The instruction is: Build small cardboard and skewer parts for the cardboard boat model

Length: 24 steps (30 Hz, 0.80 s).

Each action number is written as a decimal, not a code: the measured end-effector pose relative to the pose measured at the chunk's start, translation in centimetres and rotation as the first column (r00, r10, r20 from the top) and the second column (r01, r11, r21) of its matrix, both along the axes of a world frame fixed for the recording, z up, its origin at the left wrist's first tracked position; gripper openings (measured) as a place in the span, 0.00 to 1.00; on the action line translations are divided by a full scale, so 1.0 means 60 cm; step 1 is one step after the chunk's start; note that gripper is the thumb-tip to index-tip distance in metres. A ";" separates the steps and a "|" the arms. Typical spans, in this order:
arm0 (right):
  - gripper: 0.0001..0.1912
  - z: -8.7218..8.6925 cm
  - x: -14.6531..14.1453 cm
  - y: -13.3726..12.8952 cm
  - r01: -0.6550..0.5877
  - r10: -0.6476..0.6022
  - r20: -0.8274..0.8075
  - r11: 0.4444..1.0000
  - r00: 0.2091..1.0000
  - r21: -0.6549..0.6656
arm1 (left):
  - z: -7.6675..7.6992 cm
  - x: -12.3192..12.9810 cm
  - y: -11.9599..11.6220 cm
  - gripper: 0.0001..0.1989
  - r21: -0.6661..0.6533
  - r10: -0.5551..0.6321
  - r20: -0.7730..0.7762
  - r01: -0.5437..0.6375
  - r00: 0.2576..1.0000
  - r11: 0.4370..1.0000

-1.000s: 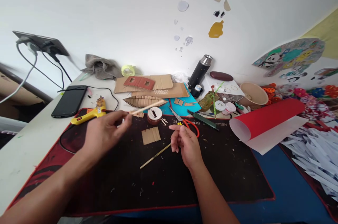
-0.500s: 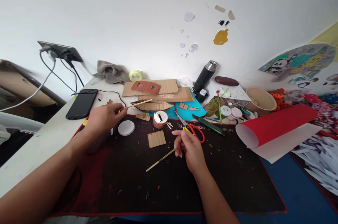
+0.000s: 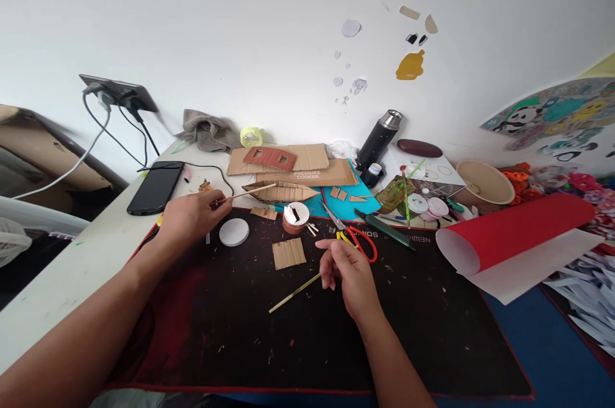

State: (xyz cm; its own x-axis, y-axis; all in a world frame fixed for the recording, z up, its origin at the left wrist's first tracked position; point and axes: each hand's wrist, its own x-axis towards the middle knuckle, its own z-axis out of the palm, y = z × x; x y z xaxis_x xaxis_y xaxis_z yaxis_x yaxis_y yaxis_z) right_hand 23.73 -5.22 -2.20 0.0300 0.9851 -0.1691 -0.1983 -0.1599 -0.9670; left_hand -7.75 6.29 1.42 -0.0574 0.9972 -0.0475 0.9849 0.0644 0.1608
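- Thin stick ran rightward from my left hand, over or before the far boat-shaped cardboard.
- My left grip clamped it toward its left, seemingly leaving the tip free.
- My right hand curled loosely by the bamboo stick; whether clamped on it, I couldn't tell.

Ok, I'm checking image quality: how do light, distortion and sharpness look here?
All head view: soft, diffuse light, highlights on the flask cap; wide-angle distortion, paper strips at the right edge seemingly stretched; left hand and right hand fairly clear.
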 end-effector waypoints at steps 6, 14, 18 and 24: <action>0.28 0.001 -0.001 -0.001 -0.010 0.010 0.023 1.000 1.000 -0.006 | 0.002 0.000 -0.007 0.25 0.012 0.003 -0.013 -0.002 1.000 1.000; 0.28 0.000 -0.001 -0.001 -0.013 0.013 0.029 1.000 0.999 -0.011 | -0.009 0.003 -0.009 0.23 0.158 -0.072 0.073 0.060 0.995 0.986; 0.28 0.001 -0.001 -0.001 -0.014 0.015 0.036 1.000 0.999 -0.017 | -0.014 0.001 -0.010 0.24 0.214 -0.167 0.088 0.145 0.982 0.966; 0.28 -0.001 -0.001 -0.001 -0.016 0.017 0.046 1.000 0.999 -0.021 | -0.020 -0.001 -0.010 0.25 0.261 -0.215 0.067 0.190 0.974 0.947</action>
